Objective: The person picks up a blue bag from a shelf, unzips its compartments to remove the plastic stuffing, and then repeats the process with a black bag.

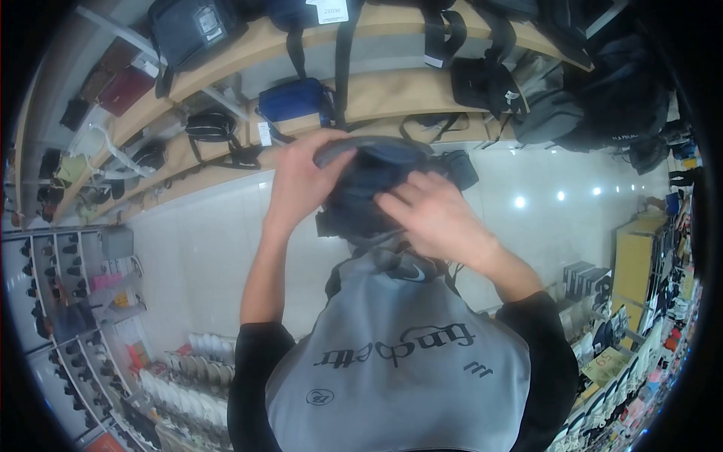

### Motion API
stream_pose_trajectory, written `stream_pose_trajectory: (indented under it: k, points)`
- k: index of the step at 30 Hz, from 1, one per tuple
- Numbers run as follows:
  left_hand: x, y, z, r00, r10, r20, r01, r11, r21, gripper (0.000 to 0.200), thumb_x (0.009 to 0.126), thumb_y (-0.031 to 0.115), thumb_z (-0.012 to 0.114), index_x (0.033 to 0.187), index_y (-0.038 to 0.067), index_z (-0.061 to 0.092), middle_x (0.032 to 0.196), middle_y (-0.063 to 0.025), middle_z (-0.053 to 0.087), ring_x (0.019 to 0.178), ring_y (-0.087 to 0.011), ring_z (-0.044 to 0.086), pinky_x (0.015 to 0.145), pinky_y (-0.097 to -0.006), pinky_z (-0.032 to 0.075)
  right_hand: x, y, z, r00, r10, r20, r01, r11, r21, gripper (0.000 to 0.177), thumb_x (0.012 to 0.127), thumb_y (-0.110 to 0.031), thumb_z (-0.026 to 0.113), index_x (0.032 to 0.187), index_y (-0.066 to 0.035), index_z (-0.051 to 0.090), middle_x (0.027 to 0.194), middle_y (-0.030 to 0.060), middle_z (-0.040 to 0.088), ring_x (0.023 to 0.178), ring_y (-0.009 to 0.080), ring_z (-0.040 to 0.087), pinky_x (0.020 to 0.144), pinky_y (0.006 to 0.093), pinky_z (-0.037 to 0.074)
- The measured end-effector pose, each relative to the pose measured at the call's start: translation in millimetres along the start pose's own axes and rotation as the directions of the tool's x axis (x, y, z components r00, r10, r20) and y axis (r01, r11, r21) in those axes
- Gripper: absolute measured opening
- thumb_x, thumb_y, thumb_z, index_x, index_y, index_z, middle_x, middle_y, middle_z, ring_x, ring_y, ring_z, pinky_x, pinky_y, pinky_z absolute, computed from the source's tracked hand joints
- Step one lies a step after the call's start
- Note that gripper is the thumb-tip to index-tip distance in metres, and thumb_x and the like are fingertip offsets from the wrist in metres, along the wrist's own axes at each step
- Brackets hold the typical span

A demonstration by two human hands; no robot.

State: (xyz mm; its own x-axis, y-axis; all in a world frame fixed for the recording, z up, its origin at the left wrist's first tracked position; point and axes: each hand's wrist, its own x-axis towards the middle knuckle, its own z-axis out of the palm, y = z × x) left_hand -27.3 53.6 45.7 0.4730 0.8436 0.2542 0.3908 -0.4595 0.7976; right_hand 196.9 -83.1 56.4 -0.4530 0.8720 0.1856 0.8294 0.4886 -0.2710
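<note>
A dark bag (360, 197), seemingly a backpack, is held in front of my chest with its mouth spread and its dark inside showing. My left hand (307, 172) is closed around the bag's rim on the left, the thumb toward the opening. At the right side of the mouth, my right hand (439, 213) has its fingers curled against the bag's edge, and some fingertips are hard to make out. Dark straps or flaps stick out on both sides of the bag. Its lower part overlaps my grey shirt (399, 316).
Wooden shelves (384, 89) ahead carry several bags, among them a blue bag (295, 100) and a black one (482, 84). Dark and grey bags (587, 98) hang at the right. Shoe racks (64, 301) stand left, shoe rows (196, 369) behind me, and a yellow cabinet (636, 256) right.
</note>
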Motion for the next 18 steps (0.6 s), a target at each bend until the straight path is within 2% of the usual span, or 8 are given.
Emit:
stream_pose_trajectory:
  k: [2, 4, 7, 8, 11, 12, 16, 18]
  points:
    - [-8, -13, 1, 0.993, -0.084, 0.078, 0.107, 0.926, -0.362, 0.021, 0.101, 0.009, 0.082, 0.119, -0.003, 0.080, 0.117, -0.0127, 0.081, 0.105, -0.0243, 0.078, 0.092, -0.0383, 0.061, 0, 7, -5, 0.999, 0.034, 0.009, -0.034, 0.999, 0.023, 0.051, 0.074, -0.007, 0.079, 0.124, -0.008, 0.071, 0.106, 0.0086, 0.073, 0.105, 0.0327, 0.067, 0.092, 0.0465, 0.055]
    - [-21, -45, 3, 0.978, -0.113, 0.176, 0.199, 0.769, -0.608, 0.022, 0.104, 0.009, 0.081, 0.123, -0.003, 0.079, 0.131, -0.0096, 0.078, 0.115, -0.0209, 0.075, 0.097, -0.0371, 0.062, -3, 12, -12, 0.997, 0.082, 0.005, -0.082, 0.996, 0.047, 0.055, 0.073, -0.008, 0.080, 0.127, -0.008, 0.072, 0.112, 0.0085, 0.076, 0.111, 0.0327, 0.069, 0.095, 0.0471, 0.056]
    - [-41, -74, 17, 0.959, -0.203, 0.196, 0.279, 0.786, -0.552, 0.025, 0.105, 0.010, 0.081, 0.125, -0.004, 0.078, 0.122, -0.0085, 0.079, 0.108, -0.0153, 0.074, 0.093, -0.0321, 0.060, -6, 18, -20, 0.995, 0.098, 0.007, -0.098, 0.989, 0.110, 0.055, 0.073, -0.005, 0.079, 0.128, -0.007, 0.072, 0.113, 0.0096, 0.077, 0.112, 0.0346, 0.069, 0.096, 0.0473, 0.056]
    - [-45, -82, 23, 0.943, -0.247, 0.225, 0.329, 0.804, -0.496, 0.025, 0.106, 0.012, 0.080, 0.124, -0.004, 0.077, 0.112, -0.0061, 0.080, 0.100, -0.0113, 0.071, 0.087, -0.0288, 0.058, -7, 20, -19, 0.994, 0.105, 0.018, -0.107, 0.987, 0.123, 0.056, 0.074, -0.006, 0.080, 0.129, -0.008, 0.071, 0.114, 0.0088, 0.076, 0.113, 0.0341, 0.068, 0.097, 0.0479, 0.055]
    - [-48, -71, 49, 0.953, -0.288, 0.089, 0.282, 0.749, -0.600, 0.023, 0.108, 0.014, 0.078, 0.123, -0.003, 0.077, 0.104, -0.0039, 0.079, 0.093, -0.0092, 0.068, 0.083, -0.0269, 0.055, -6, 27, -18, 0.992, 0.110, 0.063, -0.119, 0.980, 0.161, 0.059, 0.075, -0.007, 0.083, 0.132, -0.010, 0.069, 0.115, 0.0075, 0.075, 0.113, 0.0336, 0.067, 0.099, 0.0494, 0.054]
    - [-47, -67, 52, 0.969, -0.235, 0.073, 0.225, 0.727, -0.648, 0.022, 0.110, 0.016, 0.076, 0.122, -0.001, 0.077, 0.102, -0.0034, 0.078, 0.092, -0.0088, 0.067, 0.083, -0.0264, 0.054, -6, 29, -19, 0.990, 0.112, 0.084, -0.125, 0.976, 0.178, 0.059, 0.075, -0.007, 0.083, 0.132, -0.009, 0.069, 0.117, 0.0078, 0.075, 0.114, 0.0340, 0.067, 0.099, 0.0497, 0.054]
    - [-41, -46, 63, 0.967, -0.247, 0.063, 0.226, 0.714, -0.662, 0.022, 0.112, 0.019, 0.073, 0.119, -0.003, 0.075, 0.098, -0.0019, 0.075, 0.091, -0.0084, 0.065, 0.083, -0.0265, 0.053, -10, 35, -19, 0.982, 0.130, 0.137, -0.154, 0.971, 0.182, 0.057, 0.077, -0.012, 0.086, 0.131, -0.008, 0.071, 0.120, 0.0087, 0.075, 0.118, 0.0364, 0.066, 0.103, 0.0496, 0.053]
    - [-44, -48, 64, 0.967, -0.255, 0.030, 0.223, 0.776, -0.590, 0.023, 0.113, 0.019, 0.072, 0.117, -0.004, 0.075, 0.097, -0.0014, 0.074, 0.090, -0.0085, 0.064, 0.082, -0.0264, 0.052, -10, 34, -17, 0.995, 0.095, 0.035, -0.101, 0.963, 0.249, 0.052, 0.082, -0.015, 0.087, 0.131, -0.007, 0.072, 0.123, 0.0084, 0.075, 0.120, 0.0332, 0.067, 0.100, 0.0459, 0.054]
